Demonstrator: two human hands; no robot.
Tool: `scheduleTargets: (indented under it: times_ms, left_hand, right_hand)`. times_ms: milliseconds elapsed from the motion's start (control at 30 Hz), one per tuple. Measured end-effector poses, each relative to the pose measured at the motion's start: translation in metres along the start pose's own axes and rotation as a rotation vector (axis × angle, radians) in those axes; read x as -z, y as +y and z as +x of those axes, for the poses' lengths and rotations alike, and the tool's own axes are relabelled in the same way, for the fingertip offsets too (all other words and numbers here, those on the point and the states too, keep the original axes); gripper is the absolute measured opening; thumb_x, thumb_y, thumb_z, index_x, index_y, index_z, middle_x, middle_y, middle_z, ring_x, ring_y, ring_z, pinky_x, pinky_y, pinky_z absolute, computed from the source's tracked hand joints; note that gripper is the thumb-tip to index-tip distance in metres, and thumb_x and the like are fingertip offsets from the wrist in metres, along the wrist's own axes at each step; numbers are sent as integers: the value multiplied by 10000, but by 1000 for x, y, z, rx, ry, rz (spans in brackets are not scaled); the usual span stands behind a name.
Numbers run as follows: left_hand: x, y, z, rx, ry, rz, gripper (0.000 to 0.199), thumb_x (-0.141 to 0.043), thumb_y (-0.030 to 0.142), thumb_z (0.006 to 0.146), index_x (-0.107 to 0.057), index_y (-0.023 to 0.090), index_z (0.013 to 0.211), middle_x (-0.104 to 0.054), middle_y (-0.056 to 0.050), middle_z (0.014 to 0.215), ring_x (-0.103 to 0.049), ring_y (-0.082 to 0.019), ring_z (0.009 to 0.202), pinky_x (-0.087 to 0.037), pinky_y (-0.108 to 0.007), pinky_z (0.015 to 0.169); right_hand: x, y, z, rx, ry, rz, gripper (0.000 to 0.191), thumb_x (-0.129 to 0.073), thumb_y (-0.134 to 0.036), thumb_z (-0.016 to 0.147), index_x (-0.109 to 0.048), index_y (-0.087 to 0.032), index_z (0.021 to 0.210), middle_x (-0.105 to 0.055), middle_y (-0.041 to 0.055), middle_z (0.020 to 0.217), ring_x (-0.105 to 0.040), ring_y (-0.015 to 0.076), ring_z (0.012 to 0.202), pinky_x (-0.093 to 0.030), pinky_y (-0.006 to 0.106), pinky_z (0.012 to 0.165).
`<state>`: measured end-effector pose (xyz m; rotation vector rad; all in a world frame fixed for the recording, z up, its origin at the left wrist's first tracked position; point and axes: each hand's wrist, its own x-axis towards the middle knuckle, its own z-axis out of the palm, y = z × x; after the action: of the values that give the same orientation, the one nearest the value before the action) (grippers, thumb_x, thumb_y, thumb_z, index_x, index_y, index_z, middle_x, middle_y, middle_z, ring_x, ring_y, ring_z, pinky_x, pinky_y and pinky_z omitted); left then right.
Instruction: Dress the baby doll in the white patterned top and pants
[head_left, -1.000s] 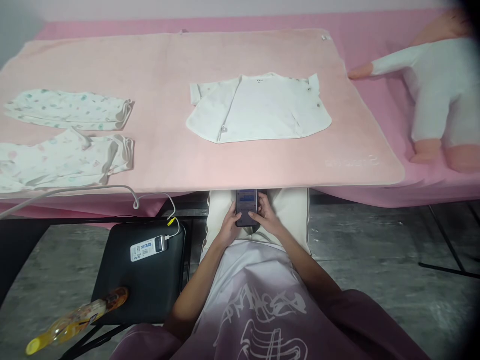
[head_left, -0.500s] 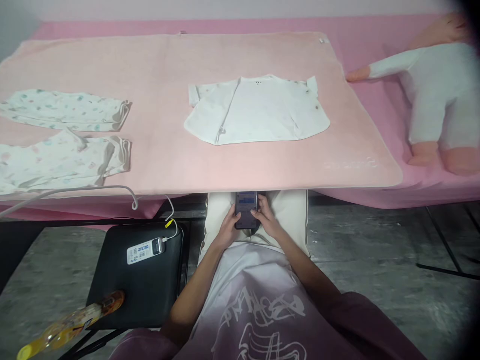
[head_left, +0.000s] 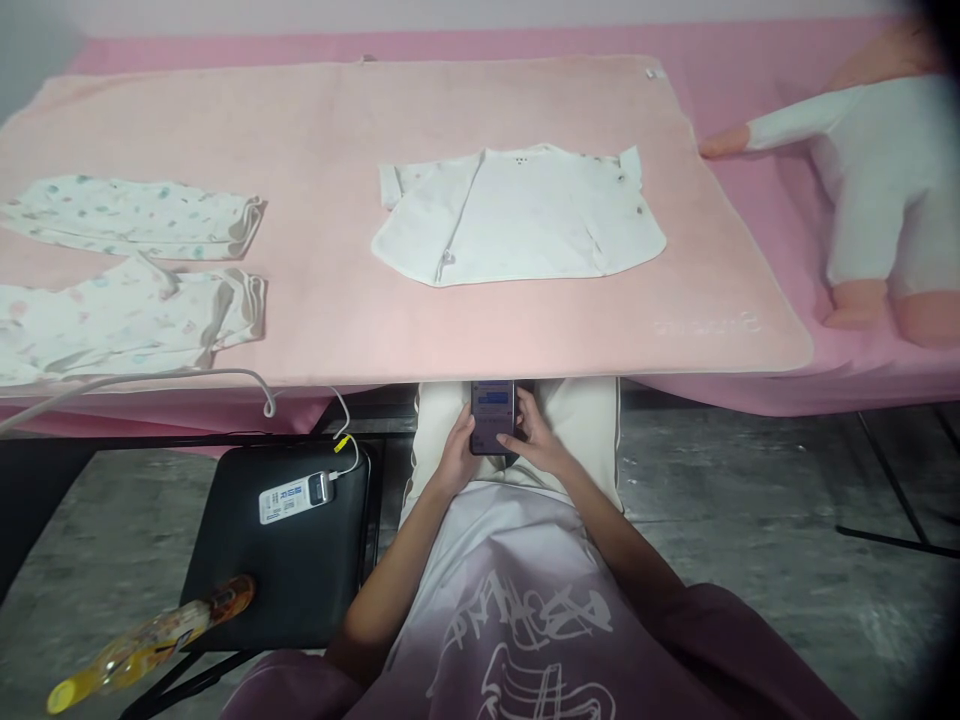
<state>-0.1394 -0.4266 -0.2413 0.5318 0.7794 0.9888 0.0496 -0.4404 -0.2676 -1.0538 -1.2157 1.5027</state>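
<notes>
A smartphone [head_left: 493, 415] with a lit screen is held upright over my lap, just below the table's front edge. My left hand [head_left: 456, 458] is closed around its left side. On the right side, my right hand [head_left: 537, 440] grips the phone too, its thumb over the lower part of the screen. Beyond them on the table lies a small white baby top [head_left: 525, 220], spread flat with short sleeves out to the sides. The phone's top end meets the table edge in my view.
Two folded patterned baby garments [head_left: 142, 218] lie at the left on a pink mat [head_left: 322, 160]. A doll [head_left: 870, 190] in white lies at the right. On a black stool [head_left: 292, 570] are a power bank with cable [head_left: 296, 497] and a yellow-capped bottle [head_left: 154, 645].
My right thumb has shifted slightly left and down over the phone's screen. The whole view has moved a little; the garments and the doll lie as before.
</notes>
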Motion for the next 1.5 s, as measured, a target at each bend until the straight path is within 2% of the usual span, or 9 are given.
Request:
scheduleTargets:
  times_ms: [333,500,733,833,1000,1233,1400,1500]
  left_hand:
    - [3,-1,2,8,-44,-56,570,-818,531,1015,-729,226,1488,-765,-117,1520,-617,-358,1569,-475,-496,1328]
    - [4,-2,2,20,-46,-79,549,-783,514,1041,-720,238,1512,-767,-112,1521,-612,-357,1576,-481,-502,1323]
    - [1,0,1,-6,-42,-53,593,-828,515,1009,-715,228,1515,-764,-127,1525,-639,-368,1547,-512,-502,1291]
    - [0,-2,2,-19,-13,-27,583,-852,507,993,-731,222,1488,-781,-132,1493,-678,-368,1502,-528,-496,1272]
    - [0,-7,4,-41,116,90,591,-917,474,941,-755,230,1454,-816,-118,1414,-741,-355,1403,-556,-464,1222]
    - [0,-4,3,-41,21,-37,563,-852,538,961,-764,219,1417,-799,-121,1451,-667,-373,1504,-527,-498,1268]
    - [3,-7,2,-26,20,-6,574,-830,544,978,-761,226,1451,-780,-112,1492,-636,-364,1542,-501,-486,1298]
    - [6,-10,3,-13,27,12,594,-851,544,964,-755,234,1461,-776,-104,1503,-615,-359,1569,-480,-482,1320]
  right_hand:
    - [1,1,0,2,-4,-31,963,-801,-625,1015,-281,-340,1774,-559,140,1600,-639,254,1234,-562,498,1231]
    - [2,0,-1,-4,-16,-17,980,-785,-638,1021,-260,-353,1798,-552,134,1619,-634,267,1262,-556,501,1244]
    - [7,-1,-4,-32,-49,-11,1034,-792,-661,1008,-233,-361,1825,-554,126,1645,-648,277,1239,-548,510,1245]
    - [7,-1,-4,-26,-61,-12,1052,-793,-653,1012,-206,-366,1836,-540,128,1666,-645,271,1246,-544,504,1251]
    - [5,0,-4,-8,-52,-14,1042,-798,-645,1008,-220,-365,1829,-570,129,1621,-652,270,1243,-554,494,1234]
    - [6,-1,-3,-3,-30,16,894,-789,-602,1015,-342,-350,1747,-590,121,1610,-652,274,1256,-571,461,1161]
    - [2,-2,4,-30,79,61,660,-723,-635,1050,-490,-345,1596,-685,101,1492,-650,301,1328,-564,482,1165]
    - [0,-2,6,-26,115,67,603,-708,-656,1055,-513,-334,1526,-710,99,1427,-661,293,1347,-553,483,1199]
